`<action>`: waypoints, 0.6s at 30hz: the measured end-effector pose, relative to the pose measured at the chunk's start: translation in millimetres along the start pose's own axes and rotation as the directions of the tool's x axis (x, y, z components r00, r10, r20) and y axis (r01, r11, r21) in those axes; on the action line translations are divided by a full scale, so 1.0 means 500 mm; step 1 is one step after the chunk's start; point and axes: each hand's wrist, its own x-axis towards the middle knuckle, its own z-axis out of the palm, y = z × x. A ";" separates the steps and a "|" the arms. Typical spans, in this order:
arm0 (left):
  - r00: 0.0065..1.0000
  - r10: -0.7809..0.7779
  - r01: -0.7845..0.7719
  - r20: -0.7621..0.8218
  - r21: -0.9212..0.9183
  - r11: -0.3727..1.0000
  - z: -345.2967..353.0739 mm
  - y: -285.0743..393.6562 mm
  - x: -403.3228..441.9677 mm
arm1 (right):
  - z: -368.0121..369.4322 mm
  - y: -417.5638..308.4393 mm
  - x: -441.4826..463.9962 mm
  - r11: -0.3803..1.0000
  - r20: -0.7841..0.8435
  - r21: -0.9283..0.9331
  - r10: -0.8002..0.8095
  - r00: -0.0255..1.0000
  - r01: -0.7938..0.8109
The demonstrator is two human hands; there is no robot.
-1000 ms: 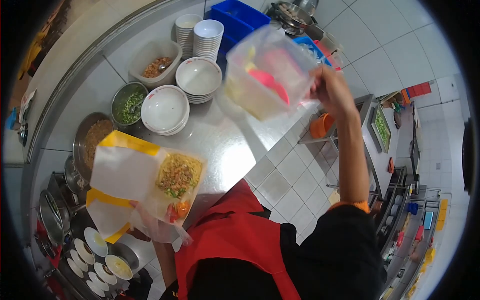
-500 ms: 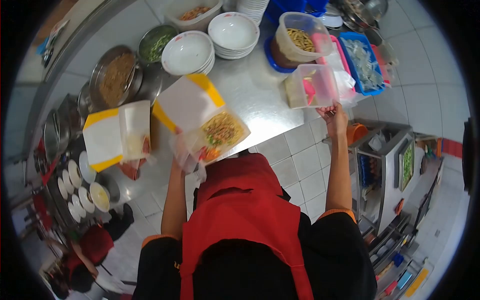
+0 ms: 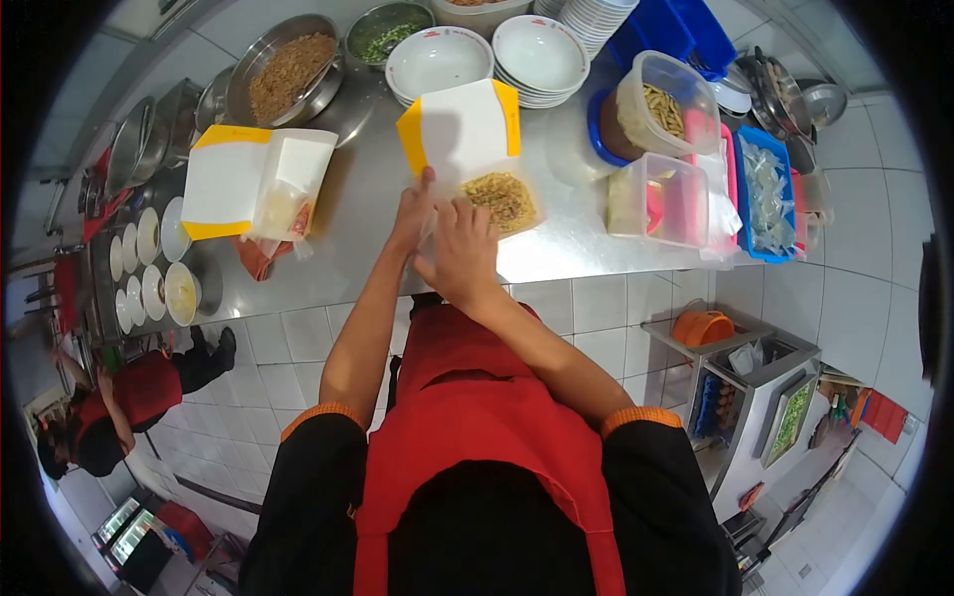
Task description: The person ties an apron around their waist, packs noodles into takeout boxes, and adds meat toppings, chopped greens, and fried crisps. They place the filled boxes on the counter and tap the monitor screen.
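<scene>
Right hand [image 3: 462, 243] had moved from the tub [image 3: 686, 204], at three o'clock, joining left hand [image 3: 405, 217] at the noodle box [image 3: 462, 134]; neither grip's closure could be determined.

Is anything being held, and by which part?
Cannot tell: left hand and right hand are at the near left side of the open white and yellow box.

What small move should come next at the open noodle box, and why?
Probably ease the right hand back toward the body: its fingers lie over the near-left side of the noodles, and the lid is open beyond them, so folding it down now could catch them.
</scene>
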 end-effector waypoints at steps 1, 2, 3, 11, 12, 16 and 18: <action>1.000 -0.016 0.016 0.019 0.020 1.000 -0.011 0.008 -0.003 | 0.015 0.013 0.008 0.993 -0.011 -0.114 0.008 1.000 -0.009; 0.999 -0.033 0.032 0.032 0.036 0.999 -0.009 0.021 -0.012 | 0.014 0.029 0.017 0.993 -0.008 -0.117 0.007 1.000 -0.008; 0.999 -0.032 0.031 0.026 0.029 0.999 -0.001 0.030 -0.016 | 0.012 0.047 0.025 0.996 0.018 0.011 0.085 0.996 -0.085; 0.898 0.364 -0.198 -0.248 0.512 0.836 -0.030 0.076 -0.035 | -0.060 0.151 0.017 0.752 0.110 0.514 0.420 0.901 -0.413; 0.893 0.369 -0.196 -0.258 0.515 0.835 -0.036 0.079 -0.039 | -0.049 0.157 0.004 0.871 0.071 0.425 0.239 0.968 -0.246; 0.846 0.337 -0.059 -0.414 0.554 0.830 -0.022 0.119 -0.089 | -0.003 0.077 -0.031 0.993 0.066 0.066 -0.103 0.992 0.099; 0.848 0.259 -0.012 -0.463 0.471 0.882 -0.008 0.118 -0.125 | 0.038 0.046 -0.027 0.994 0.032 0.049 -0.097 0.995 0.095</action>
